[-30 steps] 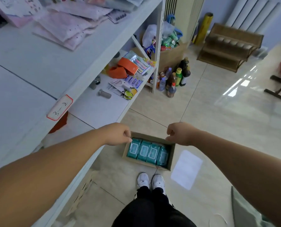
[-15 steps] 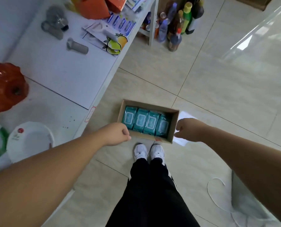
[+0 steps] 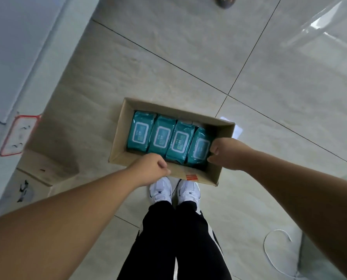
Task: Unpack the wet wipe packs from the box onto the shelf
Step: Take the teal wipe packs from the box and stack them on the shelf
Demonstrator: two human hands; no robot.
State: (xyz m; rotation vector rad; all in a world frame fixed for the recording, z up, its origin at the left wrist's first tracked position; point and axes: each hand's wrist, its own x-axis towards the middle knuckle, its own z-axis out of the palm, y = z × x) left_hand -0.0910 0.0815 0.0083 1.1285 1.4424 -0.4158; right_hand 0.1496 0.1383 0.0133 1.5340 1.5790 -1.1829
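An open brown cardboard box (image 3: pixel 119 144) sits on the tiled floor just ahead of my feet. Several teal wet wipe packs stand side by side in it, from the leftmost pack (image 3: pixel 140 132) to the rightmost pack (image 3: pixel 199 148). My right hand (image 3: pixel 227 153) reaches in from the right, its fingers and thumb pinched on the rightmost pack's edge. My left hand (image 3: pixel 150 168) is curled into a fist over the box's near wall, with nothing visible in it. The white shelf (image 3: pixel 17 57) runs along the left.
A red-bordered label (image 3: pixel 19 134) hangs on the shelf's front edge. Flattened cardboard (image 3: pixel 47 166) lies under the shelf. My white shoes (image 3: pixel 160 190) touch the box's near side. A white cord (image 3: pixel 269 251) loops on the floor at lower right.
The view has tipped down and closer to the box. My right hand has gone from beside the box into it and closed on the rightmost pack; my left hand has dropped to the near wall.
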